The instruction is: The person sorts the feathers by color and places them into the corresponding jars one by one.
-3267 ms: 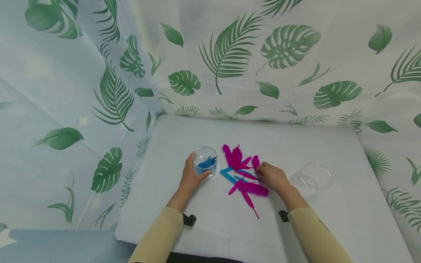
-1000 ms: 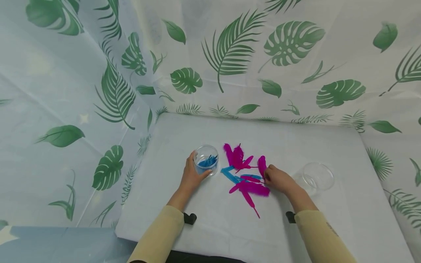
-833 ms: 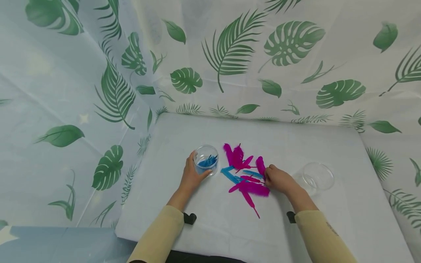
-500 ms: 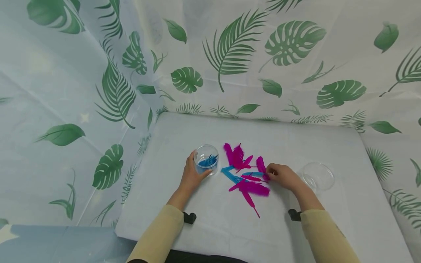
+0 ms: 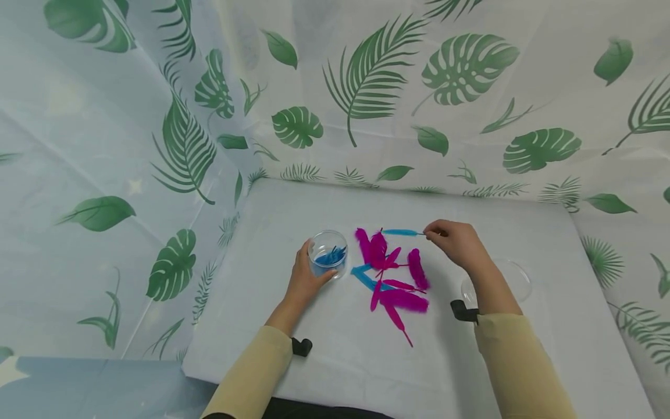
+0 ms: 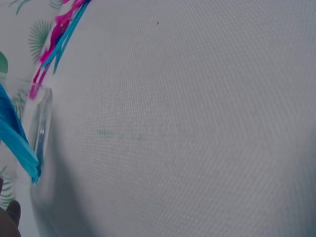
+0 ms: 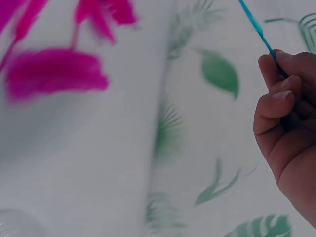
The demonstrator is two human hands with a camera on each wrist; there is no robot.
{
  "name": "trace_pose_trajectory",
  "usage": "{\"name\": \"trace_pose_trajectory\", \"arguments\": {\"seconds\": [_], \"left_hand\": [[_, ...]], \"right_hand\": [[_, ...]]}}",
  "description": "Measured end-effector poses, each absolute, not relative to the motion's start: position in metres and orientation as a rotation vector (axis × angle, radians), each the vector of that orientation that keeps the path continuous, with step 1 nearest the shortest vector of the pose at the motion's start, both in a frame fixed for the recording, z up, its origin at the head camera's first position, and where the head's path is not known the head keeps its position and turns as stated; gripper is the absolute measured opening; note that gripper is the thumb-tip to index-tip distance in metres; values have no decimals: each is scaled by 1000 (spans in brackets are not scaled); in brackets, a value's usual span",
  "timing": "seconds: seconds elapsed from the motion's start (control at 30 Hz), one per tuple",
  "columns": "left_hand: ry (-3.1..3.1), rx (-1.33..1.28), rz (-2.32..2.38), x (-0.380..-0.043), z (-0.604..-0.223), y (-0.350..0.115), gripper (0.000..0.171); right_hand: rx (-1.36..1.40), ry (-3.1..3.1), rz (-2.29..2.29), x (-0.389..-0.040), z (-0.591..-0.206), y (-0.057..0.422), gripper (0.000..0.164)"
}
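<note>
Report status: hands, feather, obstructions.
Left hand gripping clear cup, blue feathers inside. Right hand pinching single blue feather aloft. Magenta feathers on table between hands; no apparent blockage.

My head view looks forward and down on the table (image 5: 324, 366); my wrist views sit nearer, the left facing tabletop beside the cup (image 6: 42, 128), the right facing my right hand (image 7: 291, 118). All share pink feathers (image 7: 57, 71).
</note>
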State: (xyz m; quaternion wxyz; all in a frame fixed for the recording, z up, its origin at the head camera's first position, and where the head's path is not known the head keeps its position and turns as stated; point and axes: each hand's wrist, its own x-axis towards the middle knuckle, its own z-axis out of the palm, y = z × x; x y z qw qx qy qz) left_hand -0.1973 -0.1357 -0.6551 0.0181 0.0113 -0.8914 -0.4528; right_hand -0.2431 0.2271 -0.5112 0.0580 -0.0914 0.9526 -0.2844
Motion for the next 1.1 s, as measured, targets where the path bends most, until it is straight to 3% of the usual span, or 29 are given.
{"name": "trace_pose_trajectory", "arguments": {"seconds": [0.33, 0.83, 1.1], "left_hand": [[-2761, 22, -1405, -197, -658, -139, 106], [-2752, -22, -1362, -196, -660, -136, 106], [-2722, -40, -1401, -197, -659, -138, 104]], "right_hand": [[-520, 2767, -882, -265, -469, 141, 20], [-942, 2684, -550, -263, -520, 58, 17], [-905, 2614, -379, -266, -536, 34, 16]]}}
